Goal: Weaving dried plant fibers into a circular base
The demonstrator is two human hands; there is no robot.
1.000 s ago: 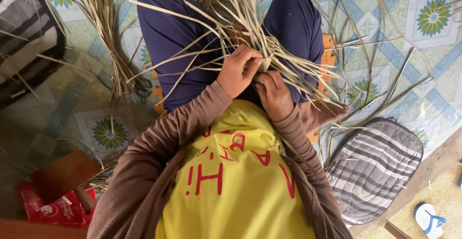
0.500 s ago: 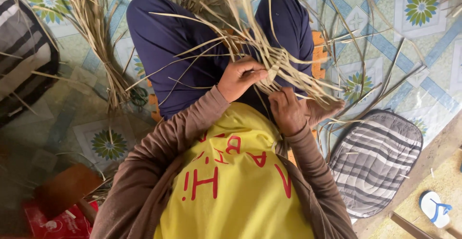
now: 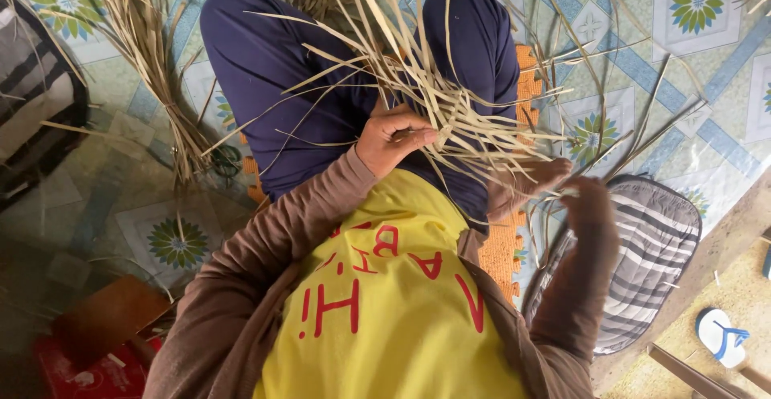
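now right hand swung out, pulling strip

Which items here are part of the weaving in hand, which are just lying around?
In use: left hand pinching the half-woven straw piece; right hand pulling one strip; straw bundle on floor.

Lying about: striped cushion, sandal, red packet, orange foam mat.

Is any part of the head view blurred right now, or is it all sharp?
Head view: the right hand is smeared by motion blur, fingers indistinct; the left hand and the strips it pinches are sharp; light is soft and even, no glare; the bottom-left corner is dim.
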